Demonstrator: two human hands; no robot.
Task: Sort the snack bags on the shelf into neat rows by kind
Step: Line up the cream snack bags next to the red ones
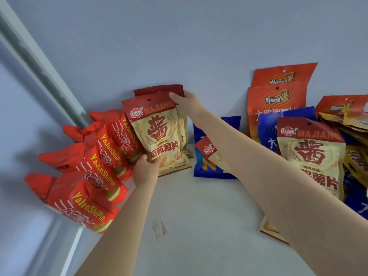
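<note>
A cream MAJIANG chip bag (159, 134) with a dark red top stands near the shelf's back wall, with a second one just behind it. My left hand (146, 169) grips the front bag's lower left corner. My right hand (184, 101) pinches the top right corner of these bags. Several red YaJunShiPin bags (99, 172) lean in a row along the left. Another MAJIANG bag (312, 156) stands at the right in a mixed pile.
A blue bag (207, 168) with a small MAJIANG bag on it sits under my right forearm. Orange-red bags (276, 100) lean on the back wall at the right, with blue and yellow bags (356, 124) piled beside them. The white shelf floor (199, 216) spreads in front.
</note>
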